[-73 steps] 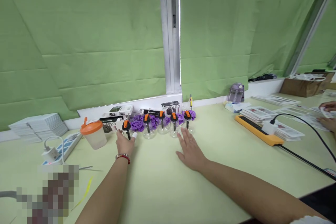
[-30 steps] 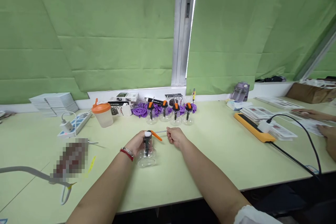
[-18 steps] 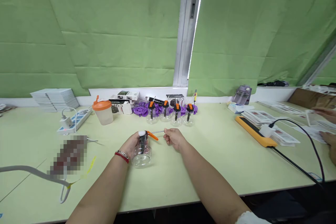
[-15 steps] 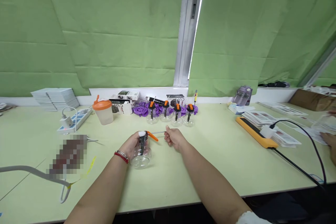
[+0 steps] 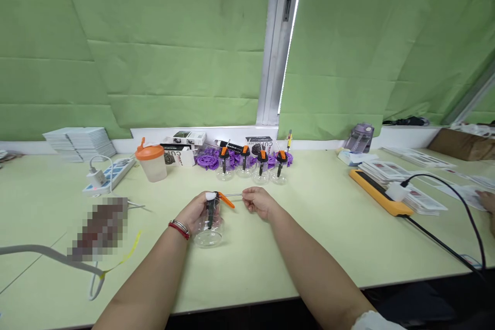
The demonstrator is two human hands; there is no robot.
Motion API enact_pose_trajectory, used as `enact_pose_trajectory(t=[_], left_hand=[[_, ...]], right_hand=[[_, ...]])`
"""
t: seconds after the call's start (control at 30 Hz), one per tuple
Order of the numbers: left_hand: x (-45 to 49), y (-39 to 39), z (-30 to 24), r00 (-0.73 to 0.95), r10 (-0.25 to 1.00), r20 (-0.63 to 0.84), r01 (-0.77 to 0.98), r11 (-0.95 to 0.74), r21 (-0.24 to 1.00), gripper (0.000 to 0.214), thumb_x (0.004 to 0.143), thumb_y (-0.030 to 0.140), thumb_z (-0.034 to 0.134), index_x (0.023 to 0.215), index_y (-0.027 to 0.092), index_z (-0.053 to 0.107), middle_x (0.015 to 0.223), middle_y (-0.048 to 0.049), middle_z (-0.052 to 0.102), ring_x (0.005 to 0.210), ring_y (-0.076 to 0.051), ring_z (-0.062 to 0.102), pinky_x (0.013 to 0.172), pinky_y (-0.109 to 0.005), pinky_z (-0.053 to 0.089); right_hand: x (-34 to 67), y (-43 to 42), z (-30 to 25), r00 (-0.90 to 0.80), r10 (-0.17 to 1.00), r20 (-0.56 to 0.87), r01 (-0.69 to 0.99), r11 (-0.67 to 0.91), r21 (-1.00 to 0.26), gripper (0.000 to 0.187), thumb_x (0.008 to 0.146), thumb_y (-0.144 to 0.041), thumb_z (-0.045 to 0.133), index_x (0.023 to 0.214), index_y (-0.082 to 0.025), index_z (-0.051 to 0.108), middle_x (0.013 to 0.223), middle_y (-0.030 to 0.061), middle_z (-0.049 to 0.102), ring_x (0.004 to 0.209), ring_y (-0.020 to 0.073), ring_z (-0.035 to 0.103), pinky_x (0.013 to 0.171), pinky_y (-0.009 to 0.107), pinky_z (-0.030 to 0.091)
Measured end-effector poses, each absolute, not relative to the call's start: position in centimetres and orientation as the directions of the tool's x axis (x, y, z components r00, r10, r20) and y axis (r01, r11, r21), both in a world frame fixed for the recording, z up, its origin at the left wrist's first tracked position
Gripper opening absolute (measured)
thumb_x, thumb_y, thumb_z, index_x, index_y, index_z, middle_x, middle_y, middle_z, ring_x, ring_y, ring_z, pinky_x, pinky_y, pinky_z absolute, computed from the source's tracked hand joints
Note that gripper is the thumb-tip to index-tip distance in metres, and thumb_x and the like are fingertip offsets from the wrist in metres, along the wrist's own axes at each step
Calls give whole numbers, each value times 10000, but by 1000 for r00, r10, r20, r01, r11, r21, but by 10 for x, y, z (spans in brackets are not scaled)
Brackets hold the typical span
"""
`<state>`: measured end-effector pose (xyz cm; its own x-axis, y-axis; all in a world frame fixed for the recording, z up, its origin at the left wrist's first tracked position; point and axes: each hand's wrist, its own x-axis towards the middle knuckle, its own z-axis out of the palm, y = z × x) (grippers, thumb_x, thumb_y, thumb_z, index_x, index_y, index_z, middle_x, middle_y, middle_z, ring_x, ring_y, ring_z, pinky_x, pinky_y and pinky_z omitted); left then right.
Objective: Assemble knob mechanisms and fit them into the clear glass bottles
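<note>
My left hand (image 5: 195, 210) is wrapped round a small clear round-bellied bottle (image 5: 209, 229) with a black and orange pump top, held over the pale green table (image 5: 309, 247). A thin metal spout (image 5: 232, 195) sticks out to the right from the orange trigger. My right hand (image 5: 258, 202) pinches the tip of that spout with closed fingers. A white cap covers one finger of the left hand, and a red bracelet sits on its wrist.
Several more such bottles (image 5: 253, 167) stand in a row at the back with purple parts (image 5: 207, 161) and small boxes (image 5: 181, 148). An orange-lidded cup (image 5: 151, 162) and a power strip (image 5: 110, 175) lie left. An orange power strip (image 5: 377, 193), its black cable, card stacks and another person's hand (image 5: 486, 200) are right.
The left hand took one bottle from the back row and brought it to the table's middle; the right hand came off the table and closed on its spout. In the last half second, almost nothing moves.
</note>
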<state>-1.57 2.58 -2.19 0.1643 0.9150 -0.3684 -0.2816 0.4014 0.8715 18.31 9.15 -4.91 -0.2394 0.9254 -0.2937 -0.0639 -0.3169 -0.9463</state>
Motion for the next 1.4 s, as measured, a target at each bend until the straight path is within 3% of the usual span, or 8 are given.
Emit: enact_pose_trajectory(t=[0.47, 0.77, 0.83, 0.93, 1.03, 1.13, 1.27, 1.4], left_hand=[[-15, 25, -21, 174, 920, -352, -310, 390, 867, 209, 719, 358, 598, 676, 168, 524, 552, -25, 572, 451, -163, 540, 506, -343, 506], [-19, 28, -19, 102, 923, -370, -328, 383, 863, 201, 707, 339, 598, 660, 154, 537, 553, -38, 588, 450, -181, 566, 482, -333, 496], [-22, 30, -20, 63, 926, -372, -367, 368, 854, 188, 699, 326, 602, 661, 156, 532, 547, -34, 584, 441, -177, 560, 468, -328, 492], [-25, 33, -22, 33, 924, -380, -414, 359, 837, 174, 697, 316, 600, 670, 159, 533, 539, -32, 579, 440, -179, 560, 461, -329, 493], [-26, 35, -24, 23, 927, -374, -440, 345, 829, 165, 705, 313, 593, 678, 159, 537, 545, -37, 584, 450, -185, 572, 466, -334, 501], [-26, 35, -25, -6, 939, -344, -476, 300, 827, 161, 713, 305, 588, 680, 153, 544, 553, -43, 592, 455, -185, 579, 485, -347, 516], [-26, 34, -18, -114, 948, -298, -551, 189, 813, 114, 720, 250, 574, 686, 143, 558, 553, -43, 602, 497, -194, 607, 549, -370, 542], [-21, 29, -10, -165, 980, -113, -630, -16, 777, 56, 723, 194, 590, 734, 143, 571, 669, -60, 658, 762, -229, 672, 724, -370, 547]], right_hand=[[181, 89, -53, -197, 947, -252, -4, -258, -966, 220, 817, -314, 576, 684, -149, 516, 467, -33, 500, 345, 59, 394, 333, 175, 269], [191, 96, -59, -103, 994, -28, 174, -10, -985, 60, 755, -129, 569, 748, -170, 612, 663, 8, 567, 603, 122, 531, 596, 255, 413], [187, 98, -60, -130, 989, 69, 345, 111, -932, 116, 730, -82, 580, 684, -174, 633, 789, 37, 597, 744, 147, 553, 674, 258, 387], [177, 97, -63, -273, 943, 188, 676, 328, -660, 180, 744, -51, 548, 711, -187, 661, 910, 54, 602, 835, 170, 549, 704, 265, 343], [171, 96, -64, -344, 915, 209, 777, 403, -484, 214, 794, -75, 501, 819, -199, 674, 937, 64, 603, 806, 171, 553, 679, 271, 330], [173, 96, -64, -320, 918, 234, 746, 396, -535, 204, 800, -108, 520, 910, -203, 664, 935, 62, 611, 807, 171, 554, 692, 269, 348], [181, 87, -54, -180, 959, 221, 541, 284, -792, 155, 797, -237, 590, 933, -178, 634, 832, 48, 618, 757, 161, 561, 695, 261, 395], [180, 59, -33, -342, 933, -111, 76, -90, -993, 465, 839, -605, 422, 898, -168, 567, 751, 53, 607, 586, 158, 585, 534, 273, 434]])
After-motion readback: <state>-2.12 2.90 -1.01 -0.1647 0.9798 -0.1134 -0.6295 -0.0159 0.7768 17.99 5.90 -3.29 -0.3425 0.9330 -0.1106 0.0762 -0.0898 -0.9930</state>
